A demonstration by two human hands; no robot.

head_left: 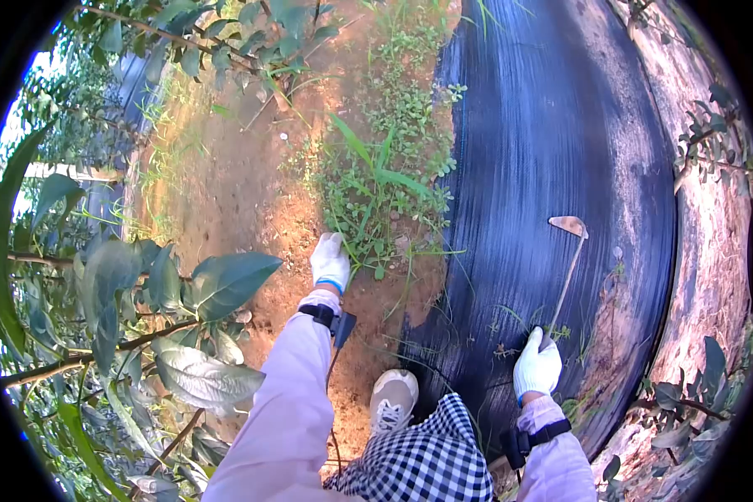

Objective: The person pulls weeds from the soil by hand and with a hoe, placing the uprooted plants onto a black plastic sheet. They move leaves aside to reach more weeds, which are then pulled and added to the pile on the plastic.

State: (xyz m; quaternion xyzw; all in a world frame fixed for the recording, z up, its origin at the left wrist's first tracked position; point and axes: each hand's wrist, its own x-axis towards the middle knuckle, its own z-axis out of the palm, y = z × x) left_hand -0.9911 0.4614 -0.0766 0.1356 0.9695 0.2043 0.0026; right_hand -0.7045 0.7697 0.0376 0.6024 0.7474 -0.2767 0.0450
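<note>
My left hand [330,261], in a white glove with a blue cuff, is closed at the left edge of a patch of green weeds [385,188] on brown soil. What its fingers hold, if anything, is hidden. My right hand [537,366], gloved the same way, is wrapped round the handle of a small hoe [569,224]. The hoe's thin shaft points away from me, and its rusty blade lies over the black plastic sheet [523,142]. A few weed sprigs show beside the right hand.
Leafy branches [234,284] reach in from the left, and more hang at the top left. Bare soil [226,184] lies left of the weeds. A pale dirt strip [703,243] borders the sheet at right. A shoe [393,397] and checked cloth [427,456] are below.
</note>
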